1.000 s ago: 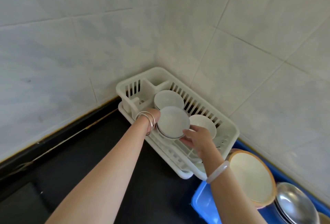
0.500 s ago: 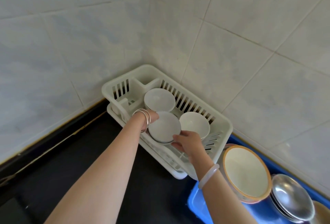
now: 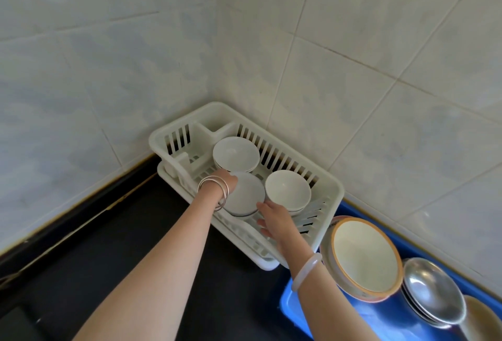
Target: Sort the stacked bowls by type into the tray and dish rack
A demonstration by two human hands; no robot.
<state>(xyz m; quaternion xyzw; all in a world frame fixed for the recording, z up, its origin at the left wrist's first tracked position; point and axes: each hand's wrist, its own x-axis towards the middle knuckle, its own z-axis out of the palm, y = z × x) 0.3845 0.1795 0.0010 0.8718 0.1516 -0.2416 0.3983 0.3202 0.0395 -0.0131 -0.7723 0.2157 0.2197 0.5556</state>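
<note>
Gripping the near white bowl (image 3: 245, 196) in the dish rack (image 3: 330, 191), the left hand (image 3: 231, 180) seems closed; right hand (image 3: 274, 218) open beside it.

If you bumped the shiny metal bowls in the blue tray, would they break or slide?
The metal bowls probably wouldn't break; they look like thin steel, so likely light and tough. They lean on edge in the blue tray, nested against the orange-rimmed bowl, so a bump could well make them slide or clatter down.
</note>
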